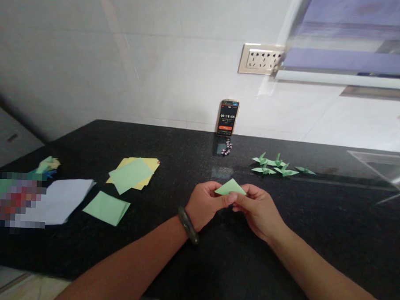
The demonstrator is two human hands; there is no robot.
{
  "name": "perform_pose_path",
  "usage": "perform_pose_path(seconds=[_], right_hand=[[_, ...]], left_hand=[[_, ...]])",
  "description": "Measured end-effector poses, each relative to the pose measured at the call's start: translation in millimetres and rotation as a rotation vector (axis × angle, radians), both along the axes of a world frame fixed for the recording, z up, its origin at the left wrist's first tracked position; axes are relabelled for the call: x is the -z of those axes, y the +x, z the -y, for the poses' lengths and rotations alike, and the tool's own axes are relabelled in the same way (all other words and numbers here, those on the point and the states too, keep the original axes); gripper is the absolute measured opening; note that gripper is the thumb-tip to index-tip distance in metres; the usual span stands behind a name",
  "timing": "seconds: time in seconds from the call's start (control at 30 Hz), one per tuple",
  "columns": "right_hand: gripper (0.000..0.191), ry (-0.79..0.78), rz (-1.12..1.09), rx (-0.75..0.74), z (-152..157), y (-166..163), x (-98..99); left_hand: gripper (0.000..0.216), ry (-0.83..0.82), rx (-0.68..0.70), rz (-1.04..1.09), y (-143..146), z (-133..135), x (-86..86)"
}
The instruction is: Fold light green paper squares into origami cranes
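Note:
A small folded piece of green paper (231, 186) is pinched between both hands above the dark countertop, its pointed tip facing away from me. My left hand (204, 204), with a dark bangle on the wrist, grips its left side, thumb on top. From the right, my right hand (257, 209) closes on the other side, and the two thumb tips meet at the near edge. The lower part of the paper is hidden by the thumbs. Several folded green paper cranes (286, 170) stand on the counter beyond my right hand.
A phone (228, 118) showing a timer leans on the wall, a beaded strap (226, 147) before it. Leftward lie stacked yellow and green sheets (132, 174), a folded green sheet (107, 208) and white paper (68, 199). A socket panel (261, 60) is on the wall.

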State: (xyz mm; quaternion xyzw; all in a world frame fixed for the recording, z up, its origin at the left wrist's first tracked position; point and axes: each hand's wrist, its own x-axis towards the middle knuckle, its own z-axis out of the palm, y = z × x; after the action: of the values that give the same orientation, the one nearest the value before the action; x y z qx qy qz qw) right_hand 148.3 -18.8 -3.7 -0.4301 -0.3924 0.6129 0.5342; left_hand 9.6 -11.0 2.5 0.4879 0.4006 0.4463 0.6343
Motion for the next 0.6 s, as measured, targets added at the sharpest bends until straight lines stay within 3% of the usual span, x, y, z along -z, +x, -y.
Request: perform_pose_path(seconds=[0.27, 0.6], right_hand=[[0.019, -0.044, -0.045, 0.011, 2.8, -1.8, -4.3], [0.018, -0.037, -0.026, -0.001, 2.4, -0.9, -5.4]], left_hand=[[0.022, 0.032, -0.097, 0.019, 5.3, 2.3, 2.3], [0.018, 0.009, -0.109, 0.034, 5.5, 2.4, 1.6]])
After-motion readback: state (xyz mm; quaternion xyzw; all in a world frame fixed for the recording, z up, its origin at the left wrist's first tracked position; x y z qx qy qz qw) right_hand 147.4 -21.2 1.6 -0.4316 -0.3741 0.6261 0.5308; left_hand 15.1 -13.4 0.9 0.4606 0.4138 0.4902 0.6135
